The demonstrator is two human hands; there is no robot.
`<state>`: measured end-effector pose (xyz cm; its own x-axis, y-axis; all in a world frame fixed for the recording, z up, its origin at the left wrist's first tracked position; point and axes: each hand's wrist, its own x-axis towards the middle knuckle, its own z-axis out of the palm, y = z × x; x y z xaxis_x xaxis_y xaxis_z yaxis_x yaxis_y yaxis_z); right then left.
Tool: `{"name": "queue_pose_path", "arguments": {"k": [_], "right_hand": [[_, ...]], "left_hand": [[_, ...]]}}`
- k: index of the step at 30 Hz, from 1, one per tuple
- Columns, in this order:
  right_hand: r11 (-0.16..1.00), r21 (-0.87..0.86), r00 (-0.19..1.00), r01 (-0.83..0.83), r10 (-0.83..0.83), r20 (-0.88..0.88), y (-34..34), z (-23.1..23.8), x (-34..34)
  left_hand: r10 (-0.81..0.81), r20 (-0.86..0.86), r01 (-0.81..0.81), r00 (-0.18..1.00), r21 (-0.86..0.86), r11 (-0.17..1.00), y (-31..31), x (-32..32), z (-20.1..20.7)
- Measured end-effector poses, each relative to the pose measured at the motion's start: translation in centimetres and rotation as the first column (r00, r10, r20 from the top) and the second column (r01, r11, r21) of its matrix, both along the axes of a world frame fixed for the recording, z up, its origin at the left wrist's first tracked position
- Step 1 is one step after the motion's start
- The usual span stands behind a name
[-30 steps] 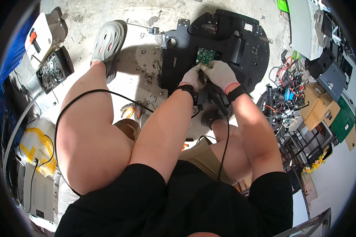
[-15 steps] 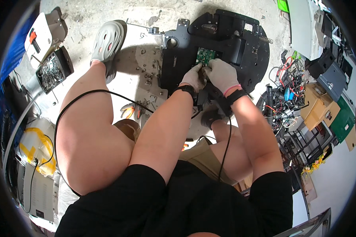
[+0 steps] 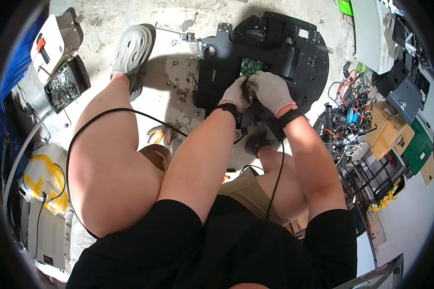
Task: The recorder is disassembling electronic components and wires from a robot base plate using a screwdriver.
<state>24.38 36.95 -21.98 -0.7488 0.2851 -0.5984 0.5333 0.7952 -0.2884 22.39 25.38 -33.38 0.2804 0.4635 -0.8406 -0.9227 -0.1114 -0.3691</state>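
Note:
On the concrete floor in front of me lies a black machine chassis (image 3: 217, 62) with a rounded right end. A green circuit board (image 3: 250, 66) sits in an opening near its middle. Both my hands wear pale gloves and meet at the near edge of that board. My left hand (image 3: 237, 94) has its fingers closed there, and my right hand (image 3: 271, 90) presses in beside it with bent fingers. Whatever small part lies between the fingertips is hidden by the gloves.
Loose screws and small metal parts (image 3: 181, 94) lie left of the chassis, near orange-handled pliers (image 3: 156, 134). A screw-filled black box (image 3: 62, 89) stands far left. At right are a tangle of cables (image 3: 349, 115) and a cardboard box (image 3: 386, 125). A black cable (image 3: 106, 112) crosses my left leg.
My right hand has shifted very slightly, its fingers curling nearer to the left fingertips. Otherwise the chassis, board and left hand look the same.

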Motion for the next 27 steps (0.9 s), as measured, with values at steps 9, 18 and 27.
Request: {"name": "queue_pose_path", "arguments": {"k": [9,18,27], "right_hand": [[0.978,0.104,0.895,0.179,-0.206,0.397,-0.2,1.1,-1.5],[0.992,-0.046,0.963,0.118,-0.104,0.248,-0.9,2.3,-3.1],[0.999,-0.025,0.998,-0.039,0.041,0.056,0.4,1.4,-1.4]], "left_hand": [[-0.062,-0.03,0.061,0.998,-0.048,0.997,0.0,0.8,-0.7],[0.052,0.082,-0.055,0.995,0.039,0.998,-0.9,1.7,-4.7],[-0.014,0.015,0.015,1.0,-0.052,0.999,0.1,-0.6,1.6]]}}
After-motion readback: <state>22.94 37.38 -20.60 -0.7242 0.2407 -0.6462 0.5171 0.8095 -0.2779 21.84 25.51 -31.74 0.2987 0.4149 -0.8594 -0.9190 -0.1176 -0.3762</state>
